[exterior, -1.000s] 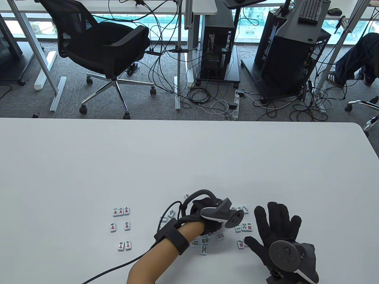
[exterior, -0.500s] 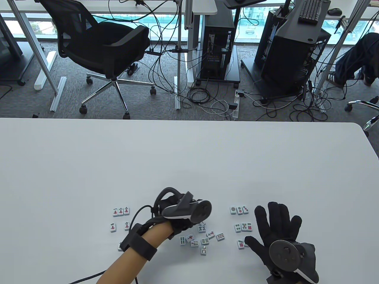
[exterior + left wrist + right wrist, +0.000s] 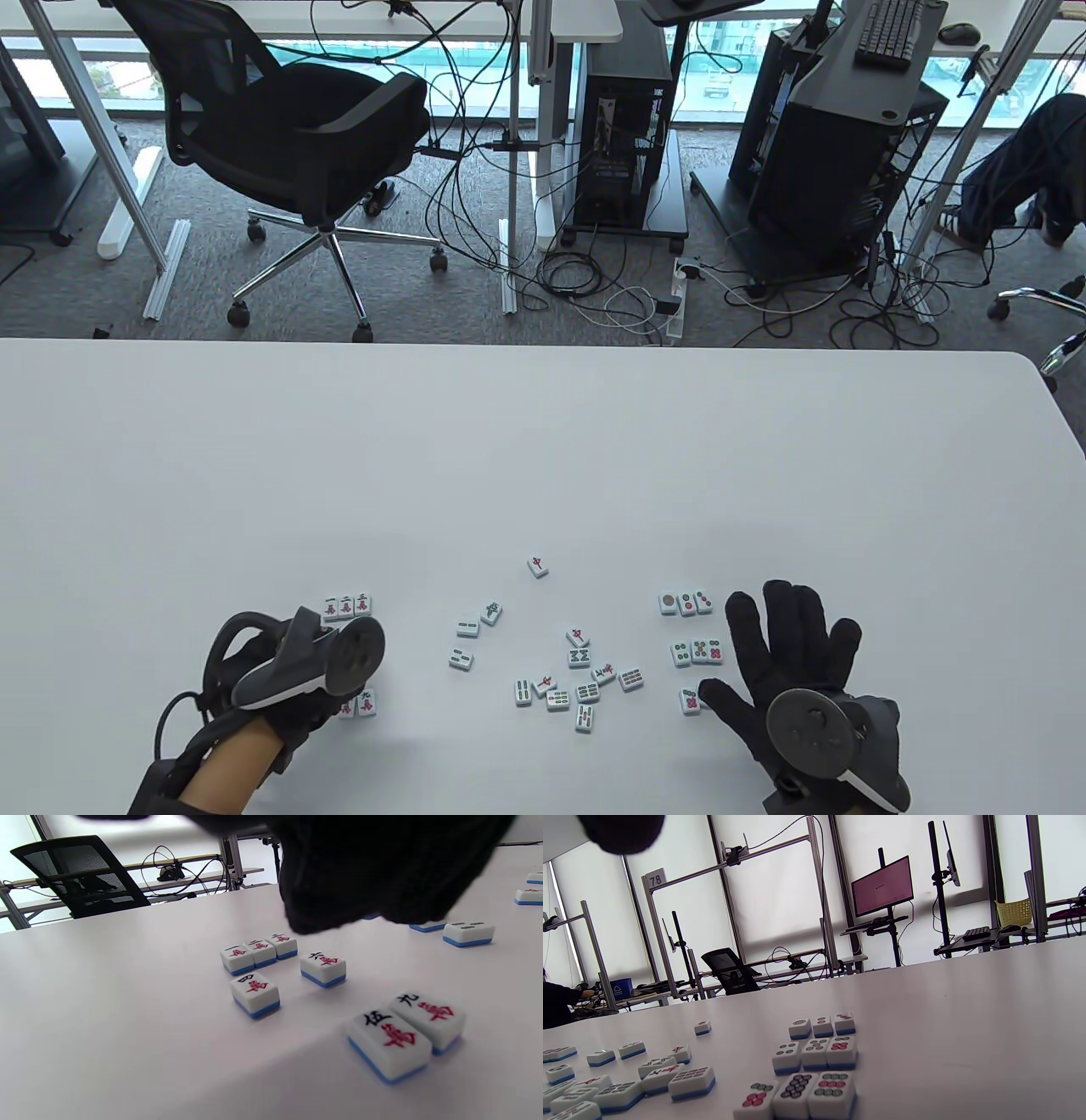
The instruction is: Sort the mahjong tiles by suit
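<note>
We are spreading our right hand flat with straight fingers beside the dot tiles, holding nothing, our left hand is hovering over the red-letter tiles on the left, its fingers hidden so we cannot tell, mixed tiles are lying in the middle of the white table.

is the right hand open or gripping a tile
Open: the right hand lies flat on the table with fingers spread, beside the dot tiles, holding none.

Bright daylight from windows behind; soft shadows on tabletop; my left hand blurs close-up.
</note>
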The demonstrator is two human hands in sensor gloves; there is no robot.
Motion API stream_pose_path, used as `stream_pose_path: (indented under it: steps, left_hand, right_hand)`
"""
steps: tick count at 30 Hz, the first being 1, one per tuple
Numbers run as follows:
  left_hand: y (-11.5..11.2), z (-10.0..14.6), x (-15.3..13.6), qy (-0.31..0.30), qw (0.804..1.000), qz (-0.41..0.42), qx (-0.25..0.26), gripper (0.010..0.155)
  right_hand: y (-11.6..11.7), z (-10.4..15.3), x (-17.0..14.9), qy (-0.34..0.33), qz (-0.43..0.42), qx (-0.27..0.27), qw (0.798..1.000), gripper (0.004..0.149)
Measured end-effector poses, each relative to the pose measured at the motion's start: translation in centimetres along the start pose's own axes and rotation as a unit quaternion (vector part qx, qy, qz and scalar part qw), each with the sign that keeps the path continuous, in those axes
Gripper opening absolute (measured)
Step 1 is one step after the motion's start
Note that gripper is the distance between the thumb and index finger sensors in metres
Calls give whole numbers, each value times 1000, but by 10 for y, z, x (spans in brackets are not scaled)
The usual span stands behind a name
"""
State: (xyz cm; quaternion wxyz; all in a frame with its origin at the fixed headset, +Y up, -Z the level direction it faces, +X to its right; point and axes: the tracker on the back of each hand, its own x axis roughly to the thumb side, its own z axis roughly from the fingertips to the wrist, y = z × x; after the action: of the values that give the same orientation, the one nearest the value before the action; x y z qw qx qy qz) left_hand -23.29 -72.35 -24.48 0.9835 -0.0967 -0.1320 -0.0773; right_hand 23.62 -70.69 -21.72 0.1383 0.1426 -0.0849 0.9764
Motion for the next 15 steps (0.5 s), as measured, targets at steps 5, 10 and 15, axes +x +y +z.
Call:
stream_pose_path:
  steps: [5, 10, 15]
  left_hand:
    - [-16, 14, -9, 17, 1000, 8, -9, 61]
    - [-21, 12, -9, 24, 999, 20, -11, 61]
    - [-28, 9, -2, 17, 1000, -5, -24, 61]
  right_hand:
    - [1, 0, 1, 0, 3, 4, 1000, 84]
    - [1, 0, 2, -1, 4, 8, 1000, 84]
    - [2, -1, 2, -3, 2, 10, 1000, 84]
